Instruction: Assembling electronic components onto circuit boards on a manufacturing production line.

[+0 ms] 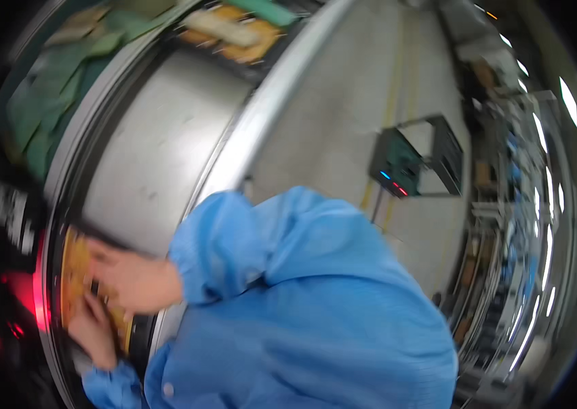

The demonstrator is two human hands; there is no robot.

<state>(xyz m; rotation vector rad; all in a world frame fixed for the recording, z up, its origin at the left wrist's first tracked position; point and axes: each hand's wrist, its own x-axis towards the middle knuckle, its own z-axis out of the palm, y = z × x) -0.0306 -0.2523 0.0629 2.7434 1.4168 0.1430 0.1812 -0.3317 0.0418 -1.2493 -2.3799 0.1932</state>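
My right hand (133,278), coming out of a blue sleeve, reaches over a yellow-orange panel (74,273) at the left of the view. The panel lies in a dark tray (140,335) on a conveyor line. Close below it, my left hand (92,334) is over the same panel, its fingertips near the right hand's fingers. Motion smears the fingers of both hands. Whether they grip a small part or only touch the panel cannot be made out.
A bare metal conveyor bed (159,129) runs beyond my hands to another dark tray (234,34) with orange and pale pieces. Green sheeting (50,102) lies along the left. A dark frame-like device (397,163) with small lights stands right of the line; shelving (493,225) lines the far right.
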